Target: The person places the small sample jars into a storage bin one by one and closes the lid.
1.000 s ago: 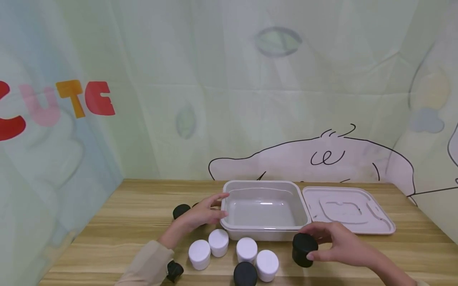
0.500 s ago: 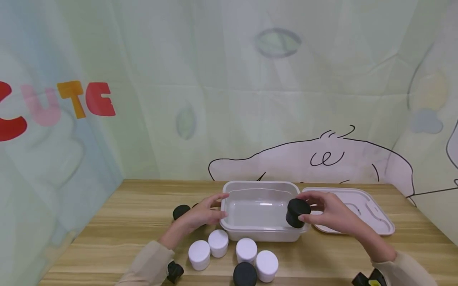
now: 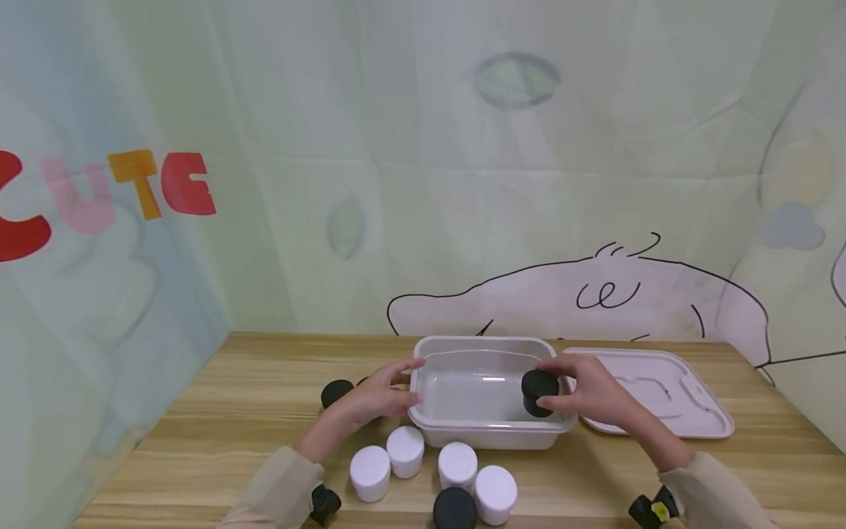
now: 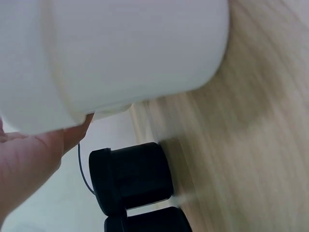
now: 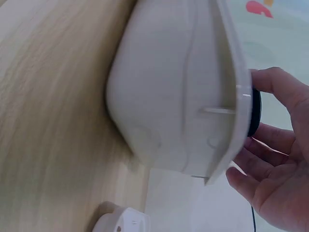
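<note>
In the head view, my right hand [image 3: 595, 393] pinches a small black lidded jar [image 3: 539, 389] between thumb and fingers, inside the right end of the white rectangular box [image 3: 485, 435]. The right wrist view shows the jar's black edge [image 5: 255, 112] just past the box rim, the rest hidden. My left hand [image 3: 377, 393] touches the box's left rim with thumb and index finger extended. Four-sided and lidless, the box stands upright. Before it are several white lidded jars [image 3: 370, 470] and another black jar [image 3: 454, 508].
The box's white lid [image 3: 661, 389] lies flat to the right of the box. More black jars [image 3: 337, 393] stand behind my left wrist, partly hidden; one black jar [image 4: 130, 176] shows clearly in the left wrist view. A printed curtain [image 3: 463, 184] hangs behind the wooden table [image 3: 264, 367].
My right hand has carried the black jar from in front of the box's right corner, up over the rim and down into its right end. The left hand stays at the left rim.
</note>
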{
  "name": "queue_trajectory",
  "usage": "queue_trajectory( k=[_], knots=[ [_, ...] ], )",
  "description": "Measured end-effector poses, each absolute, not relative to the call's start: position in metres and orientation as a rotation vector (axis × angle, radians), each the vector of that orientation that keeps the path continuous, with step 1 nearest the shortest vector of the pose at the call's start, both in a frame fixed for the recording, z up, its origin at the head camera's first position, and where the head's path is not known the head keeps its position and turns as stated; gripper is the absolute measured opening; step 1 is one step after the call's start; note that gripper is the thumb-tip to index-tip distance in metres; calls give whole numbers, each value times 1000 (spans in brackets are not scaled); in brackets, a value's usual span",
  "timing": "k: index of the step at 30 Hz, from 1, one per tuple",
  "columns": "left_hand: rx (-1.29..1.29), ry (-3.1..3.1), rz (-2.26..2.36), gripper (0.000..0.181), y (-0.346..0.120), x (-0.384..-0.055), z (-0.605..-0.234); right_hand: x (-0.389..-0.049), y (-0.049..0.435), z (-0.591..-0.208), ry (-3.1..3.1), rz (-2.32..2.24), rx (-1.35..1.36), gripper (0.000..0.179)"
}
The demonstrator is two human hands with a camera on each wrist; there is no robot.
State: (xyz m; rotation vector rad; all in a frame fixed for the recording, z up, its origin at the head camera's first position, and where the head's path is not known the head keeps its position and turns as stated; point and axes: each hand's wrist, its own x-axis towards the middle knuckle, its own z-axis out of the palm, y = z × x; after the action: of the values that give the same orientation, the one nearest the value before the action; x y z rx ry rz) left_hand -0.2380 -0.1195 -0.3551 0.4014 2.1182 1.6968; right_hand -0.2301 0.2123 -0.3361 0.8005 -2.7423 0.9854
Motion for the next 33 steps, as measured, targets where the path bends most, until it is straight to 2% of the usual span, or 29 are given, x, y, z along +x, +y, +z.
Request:
queue_trajectory(
  k=[15,20,33],
  knots=[
    [387,2120,1704,59,-119,-239,-356,-238,198,-342,-2839,574,980,41],
    [390,2114,1707,60,-120,-240,-358,-238,192,-341,-2954,535,932,40],
    [374,2123,1711,60,-116,-241,-359,-236,205,-328,-2887,565,1013,44]
  ],
)
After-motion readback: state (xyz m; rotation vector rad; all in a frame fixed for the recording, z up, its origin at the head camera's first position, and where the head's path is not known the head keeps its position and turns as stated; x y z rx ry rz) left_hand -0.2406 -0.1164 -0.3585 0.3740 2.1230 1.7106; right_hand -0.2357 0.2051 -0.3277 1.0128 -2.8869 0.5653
